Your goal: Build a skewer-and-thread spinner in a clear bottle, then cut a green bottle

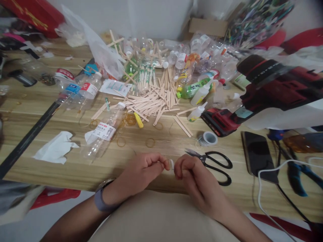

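Observation:
My left hand (143,171) and my right hand (191,174) meet at the table's near edge, both with fingers curled shut. Between their fingertips they pinch a small white piece (171,164), too small to name. A watch sits on my left wrist (102,198). Black-handled scissors (214,161) lie just right of my right hand. A small roll of white tape or thread (209,137) stands behind it. An empty clear plastic bottle (106,132) lies on its side to the left of my hands.
A heap of wooden craft sticks (153,97) fills the table's middle, with rubber bands (130,119), a yellow cutter (138,120) and several plastic bottles (194,89) around. A red cordless drill (267,90), a black phone (258,156) with white cable, and blue pliers (295,171) lie right. Crumpled tissue (57,148) lies left.

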{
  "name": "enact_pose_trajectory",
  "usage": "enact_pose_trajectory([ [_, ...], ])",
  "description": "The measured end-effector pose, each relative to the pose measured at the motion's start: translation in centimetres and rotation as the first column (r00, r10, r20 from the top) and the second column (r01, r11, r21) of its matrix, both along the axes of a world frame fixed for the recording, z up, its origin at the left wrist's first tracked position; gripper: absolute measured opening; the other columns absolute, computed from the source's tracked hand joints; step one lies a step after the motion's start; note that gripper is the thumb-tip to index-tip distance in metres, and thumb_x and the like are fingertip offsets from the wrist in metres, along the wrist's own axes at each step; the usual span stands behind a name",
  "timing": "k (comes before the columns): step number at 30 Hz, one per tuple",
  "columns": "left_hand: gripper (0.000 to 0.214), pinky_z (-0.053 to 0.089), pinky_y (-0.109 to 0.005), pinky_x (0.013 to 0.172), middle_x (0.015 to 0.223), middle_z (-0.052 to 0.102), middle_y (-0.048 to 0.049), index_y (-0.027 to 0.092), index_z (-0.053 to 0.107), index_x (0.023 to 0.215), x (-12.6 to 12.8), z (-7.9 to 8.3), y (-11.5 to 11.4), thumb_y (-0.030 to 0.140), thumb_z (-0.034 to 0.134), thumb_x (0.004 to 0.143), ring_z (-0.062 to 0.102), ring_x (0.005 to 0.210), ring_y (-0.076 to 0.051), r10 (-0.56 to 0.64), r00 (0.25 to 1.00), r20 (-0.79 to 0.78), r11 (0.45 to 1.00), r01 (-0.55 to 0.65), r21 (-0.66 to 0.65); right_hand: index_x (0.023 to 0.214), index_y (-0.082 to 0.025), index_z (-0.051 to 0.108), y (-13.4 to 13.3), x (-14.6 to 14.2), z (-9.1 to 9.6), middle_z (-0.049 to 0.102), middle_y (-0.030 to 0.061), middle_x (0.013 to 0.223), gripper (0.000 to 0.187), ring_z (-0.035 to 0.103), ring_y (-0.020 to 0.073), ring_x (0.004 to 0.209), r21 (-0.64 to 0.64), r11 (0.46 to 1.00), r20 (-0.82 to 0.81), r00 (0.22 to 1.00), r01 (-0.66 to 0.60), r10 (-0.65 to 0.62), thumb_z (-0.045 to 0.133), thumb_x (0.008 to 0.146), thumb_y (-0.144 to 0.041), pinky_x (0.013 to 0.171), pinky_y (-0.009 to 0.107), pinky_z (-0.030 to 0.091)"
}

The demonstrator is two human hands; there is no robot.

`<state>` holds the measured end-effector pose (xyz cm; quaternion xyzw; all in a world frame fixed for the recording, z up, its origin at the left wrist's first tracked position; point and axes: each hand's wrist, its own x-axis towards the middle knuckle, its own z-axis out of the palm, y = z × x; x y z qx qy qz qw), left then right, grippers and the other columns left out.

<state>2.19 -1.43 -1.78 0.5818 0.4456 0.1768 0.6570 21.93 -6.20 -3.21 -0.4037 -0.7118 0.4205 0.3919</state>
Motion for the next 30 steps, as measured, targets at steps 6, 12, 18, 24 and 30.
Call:
enact_pose_trajectory([
  [6,0.021,0.036,-0.024,0.064,0.069,0.054,0.0032,0.021,0.067,0.080,0.3,-0.9,0.1,0.029,0.049,0.085,0.047,0.067,-0.014,0.032,0.999,0.006,0.999,-0.031,-0.007,0.089,-0.024,0.039,0.6,-0.5,-0.1,0.051,-0.0002,0.079,0.020,0.050,0.0144,0.070,0.053,0.995,-0.036,0.996,0.088,-0.086,0.030,0.100,-0.011,0.065,0.029,0.041],
  [12,0.021,0.036,-0.024,0.062,0.068,0.059,0.0039,0.021,0.067,0.079,0.3,-1.4,0.4,0.023,0.047,0.082,0.050,0.065,-0.013,0.008,0.996,-0.094,0.991,0.005,0.133,0.089,-0.024,0.042,0.6,-0.6,-0.5,0.054,0.0004,0.082,0.019,0.052,0.0143,0.072,0.020,0.998,-0.006,0.998,0.059,-0.058,0.032,0.100,-0.011,0.066,0.028,0.043],
  [18,0.026,0.038,-0.026,0.063,0.090,0.071,0.0013,0.023,0.070,0.092,-0.3,-0.7,0.5,0.015,0.047,0.081,0.058,0.072,-0.015,-0.046,0.979,-0.197,0.962,0.096,0.254,0.091,-0.024,0.042,0.5,-0.3,-0.1,0.053,0.0004,0.083,0.019,0.052,0.0141,0.073,-0.003,1.000,0.035,0.999,0.003,-0.003,0.035,0.097,-0.009,0.066,0.026,0.043],
  [24,0.021,0.043,-0.035,0.093,0.123,0.062,-0.0069,0.023,0.069,0.103,-0.6,-0.1,0.0,0.025,0.055,0.087,0.055,0.114,-0.024,-0.067,0.970,-0.234,0.878,0.169,0.447,0.089,-0.024,0.042,0.4,-0.1,0.2,0.053,0.0000,0.083,0.020,0.051,0.0140,0.072,-0.014,1.000,0.069,0.997,-0.017,0.018,0.036,0.094,-0.005,0.065,0.025,0.043],
  [30,0.014,0.037,-0.036,0.102,0.117,0.064,-0.0074,0.020,0.068,0.098,-0.5,0.3,-0.4,0.024,0.058,0.087,0.054,0.117,-0.023,-0.032,0.975,-0.221,0.831,0.149,0.536,0.089,-0.025,0.042,0.2,0.1,0.1,0.053,-0.0004,0.084,0.021,0.051,0.0139,0.073,-0.059,0.998,0.089,0.995,-0.034,0.039,0.038,0.092,-0.004,0.066,0.025,0.043],
])
